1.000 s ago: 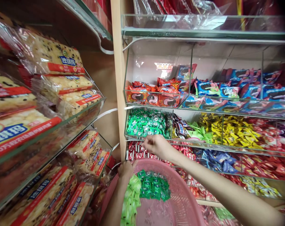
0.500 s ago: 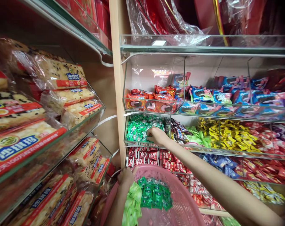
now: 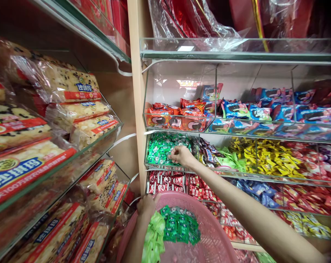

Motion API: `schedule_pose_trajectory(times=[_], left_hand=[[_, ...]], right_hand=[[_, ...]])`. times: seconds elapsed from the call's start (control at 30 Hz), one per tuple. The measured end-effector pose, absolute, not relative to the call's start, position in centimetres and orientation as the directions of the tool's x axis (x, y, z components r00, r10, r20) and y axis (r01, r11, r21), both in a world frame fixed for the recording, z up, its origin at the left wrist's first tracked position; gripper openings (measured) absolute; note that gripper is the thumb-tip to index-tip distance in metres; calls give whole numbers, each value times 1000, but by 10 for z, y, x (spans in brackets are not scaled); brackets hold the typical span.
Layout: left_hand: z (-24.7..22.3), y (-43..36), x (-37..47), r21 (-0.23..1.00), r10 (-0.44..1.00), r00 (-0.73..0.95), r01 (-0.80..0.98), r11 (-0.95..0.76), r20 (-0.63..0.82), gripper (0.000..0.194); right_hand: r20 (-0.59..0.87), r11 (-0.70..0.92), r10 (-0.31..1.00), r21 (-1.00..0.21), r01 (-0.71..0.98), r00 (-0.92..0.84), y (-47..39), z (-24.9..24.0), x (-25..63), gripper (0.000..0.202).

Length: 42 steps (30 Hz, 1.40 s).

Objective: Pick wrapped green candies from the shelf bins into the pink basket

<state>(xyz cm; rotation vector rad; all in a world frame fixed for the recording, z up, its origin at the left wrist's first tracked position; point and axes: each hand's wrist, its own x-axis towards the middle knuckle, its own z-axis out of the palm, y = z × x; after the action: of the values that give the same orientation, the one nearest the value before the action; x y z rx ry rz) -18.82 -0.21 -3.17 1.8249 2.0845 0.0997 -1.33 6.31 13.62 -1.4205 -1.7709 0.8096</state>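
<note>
My left hand is wrapped round the rim of a pink perforated basket at the bottom centre. Inside the basket lie dark green candy packets and light green wrapped pieces, the latter beside my left forearm. My right hand reaches into a clear shelf bin of green candy packets. Its fingers are pinched together at the packets; whatever they hold, if anything, is too small to make out.
On the left, slanted glass shelves carry packaged pastries. A wooden upright divides them from the candy shelves. Yellow candies and dark wrapped bars lie right of the green bin; red packets sit below and blue packages above.
My right hand has shifted very slightly left and up over the green packets, its fingertips now more visible. The left hand and basket look the same.
</note>
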Motion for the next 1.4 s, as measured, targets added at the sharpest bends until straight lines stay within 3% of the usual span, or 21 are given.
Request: schedule_pose_trajectory(times=[0.23,0.47,0.6,0.7,0.8,1.0,1.17,1.4], left_hand=[[-32,-2,-189,297,971,-91,942,156,-221,71],[-31,-1,-188,281,971,-94,947,156,-222,72],[-30,-2,-189,293,969,-93,943,159,-230,73],[-28,-3,-188,294,968,-96,941,164,-233,72],[-26,-5,-188,300,968,-92,940,162,-233,70],[-31,-2,-188,312,970,-96,936,164,-222,73],[-36,0,-190,312,973,-90,937,155,-214,74],[-35,-1,-189,315,975,-92,937,154,-203,74]], right_hand=[[367,336,920,-555,761,-138,62,128,-24,18],[440,430,886,-664,612,-145,63,134,-13,19],[477,498,852,-606,621,-217,65,166,11,32],[404,556,820,-395,731,-405,65,186,28,22],[234,643,764,-189,743,-602,62,192,36,8],[35,638,768,50,768,-640,52,184,19,24],[-30,636,770,105,765,-637,51,180,8,35],[-126,609,793,171,774,-596,59,179,11,32]])
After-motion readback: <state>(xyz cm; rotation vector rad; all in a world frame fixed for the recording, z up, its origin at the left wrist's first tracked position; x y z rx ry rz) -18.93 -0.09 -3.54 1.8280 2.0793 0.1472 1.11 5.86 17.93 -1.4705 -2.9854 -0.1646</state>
